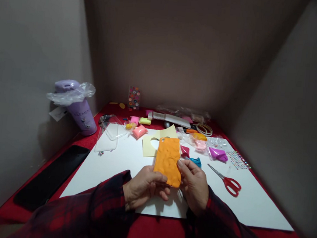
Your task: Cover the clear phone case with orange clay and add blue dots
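A phone case (168, 160) covered with orange clay is held up above a white sheet (120, 175). My left hand (148, 185) grips its lower left edge, the thumb on the orange face and the fingers beneath. On the lower right side, my right hand (195, 183) pinches the edge between thumb and fingers. The clay looks bumpy, and a small hole shows at the case's top left corner. Behind the case lies a cut yellow paper (148, 147). Red and blue packets (196, 161) are partly hidden behind it.
Red-handled scissors (229, 182) lie at the right, near a purple packet (218, 154) and gem stickers (238, 160). Clear cases (107, 138) rest at the left. Beyond the sheet stand a purple cup (82, 114) and a black phone-like slab (53, 176) lies flat.
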### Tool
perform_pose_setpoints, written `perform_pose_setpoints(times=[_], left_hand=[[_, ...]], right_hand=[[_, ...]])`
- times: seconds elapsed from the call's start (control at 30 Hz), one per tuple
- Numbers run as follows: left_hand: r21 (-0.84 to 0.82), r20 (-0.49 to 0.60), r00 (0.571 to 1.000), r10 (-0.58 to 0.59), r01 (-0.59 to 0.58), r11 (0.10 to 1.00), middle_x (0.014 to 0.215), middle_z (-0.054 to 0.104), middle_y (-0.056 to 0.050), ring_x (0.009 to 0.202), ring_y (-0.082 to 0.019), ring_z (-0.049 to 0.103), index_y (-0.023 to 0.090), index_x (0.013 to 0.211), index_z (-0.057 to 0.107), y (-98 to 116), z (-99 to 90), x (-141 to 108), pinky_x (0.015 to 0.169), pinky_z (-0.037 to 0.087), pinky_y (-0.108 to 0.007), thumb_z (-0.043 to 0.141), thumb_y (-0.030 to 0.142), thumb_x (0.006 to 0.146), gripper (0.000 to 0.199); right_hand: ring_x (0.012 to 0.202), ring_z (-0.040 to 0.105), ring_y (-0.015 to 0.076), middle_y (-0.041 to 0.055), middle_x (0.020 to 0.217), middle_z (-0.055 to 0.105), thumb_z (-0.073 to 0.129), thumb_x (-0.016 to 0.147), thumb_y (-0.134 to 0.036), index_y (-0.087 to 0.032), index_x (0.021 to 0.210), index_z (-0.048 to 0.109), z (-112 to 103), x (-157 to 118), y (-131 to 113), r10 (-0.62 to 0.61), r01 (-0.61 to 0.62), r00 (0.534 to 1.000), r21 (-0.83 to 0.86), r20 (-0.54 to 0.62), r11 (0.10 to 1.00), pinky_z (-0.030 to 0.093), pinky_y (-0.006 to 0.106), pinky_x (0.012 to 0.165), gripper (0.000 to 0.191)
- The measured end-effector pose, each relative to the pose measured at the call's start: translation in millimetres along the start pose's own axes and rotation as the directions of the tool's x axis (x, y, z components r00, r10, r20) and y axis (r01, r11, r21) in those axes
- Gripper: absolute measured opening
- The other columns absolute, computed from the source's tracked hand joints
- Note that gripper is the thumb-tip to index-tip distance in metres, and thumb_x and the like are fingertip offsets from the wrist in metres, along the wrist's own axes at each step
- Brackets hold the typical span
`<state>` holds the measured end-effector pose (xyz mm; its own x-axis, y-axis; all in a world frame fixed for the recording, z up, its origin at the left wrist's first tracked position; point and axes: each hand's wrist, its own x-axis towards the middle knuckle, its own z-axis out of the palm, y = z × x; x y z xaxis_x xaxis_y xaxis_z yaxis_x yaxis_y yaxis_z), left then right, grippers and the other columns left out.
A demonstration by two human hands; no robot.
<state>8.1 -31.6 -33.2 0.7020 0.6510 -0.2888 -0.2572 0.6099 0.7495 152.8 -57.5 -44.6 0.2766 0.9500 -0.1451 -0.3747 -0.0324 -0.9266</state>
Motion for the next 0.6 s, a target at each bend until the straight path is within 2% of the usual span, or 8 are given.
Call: perform_pose_setpoints(times=[0.17, 0.37, 0.47, 0.6], left_hand=[[-0.001, 0.056, 0.998, 0.02, -0.02, 1.0, 0.08, 0.06, -0.011, 0.06, -0.013, 0.058, 0.005, 0.09, 0.063, 2.3, -0.9, -0.7, 0.056, 0.049, -0.023, 0.058, 0.015, 0.069, 0.023], [0.051, 0.025, 0.999, 0.025, -0.026, 0.998, 0.071, 0.061, -0.009, 0.06, -0.014, 0.058, 0.005, 0.082, 0.064, 2.6, -0.3, -2.4, 0.057, 0.048, -0.024, 0.064, 0.007, 0.06, 0.022], [0.041, 0.074, 0.997, 0.032, -0.036, 0.999, 0.073, 0.06, -0.006, 0.063, -0.014, 0.058, 0.008, 0.084, 0.064, 3.5, 1.6, -5.3, 0.06, 0.049, -0.026, 0.067, 0.006, 0.057, 0.027], [0.019, 0.088, 0.996, 0.024, -0.026, 0.999, 0.08, 0.06, -0.008, 0.061, -0.012, 0.057, 0.009, 0.089, 0.063, 3.8, 2.3, -6.0, 0.06, 0.049, -0.026, 0.067, 0.015, 0.064, 0.025]], right_hand=[[0.045, 0.043, 0.0102, -0.003, 0.055, 0.051, 0.072, 0.065, -0.039, -0.018, 0.068, 0.055, 1.2, -0.4, -2.4, 0.013, -0.013, 1.0, 0.037, 0.0, 0.999, 0.034, 0.022, 0.042, 0.027], [0.043, 0.043, 0.011, -0.0032, 0.054, 0.052, 0.073, 0.064, -0.038, -0.019, 0.069, 0.056, 1.7, 0.1, -2.9, 0.014, -0.013, 1.0, 0.077, -0.004, 0.997, 0.037, 0.025, 0.042, 0.026], [0.049, 0.05, 0.014, -0.0013, 0.058, 0.056, 0.073, 0.063, -0.038, -0.018, 0.07, 0.056, 1.1, 1.3, -3.2, 0.002, -0.001, 1.0, 0.095, -0.014, 0.995, 0.042, 0.028, 0.048, 0.026], [0.056, 0.055, 0.016, 0.0, 0.063, 0.059, 0.073, 0.063, -0.036, -0.018, 0.07, 0.057, 0.6, 1.8, -4.0, -0.004, 0.005, 1.0, 0.11, -0.014, 0.994, 0.045, 0.029, 0.053, 0.025]])
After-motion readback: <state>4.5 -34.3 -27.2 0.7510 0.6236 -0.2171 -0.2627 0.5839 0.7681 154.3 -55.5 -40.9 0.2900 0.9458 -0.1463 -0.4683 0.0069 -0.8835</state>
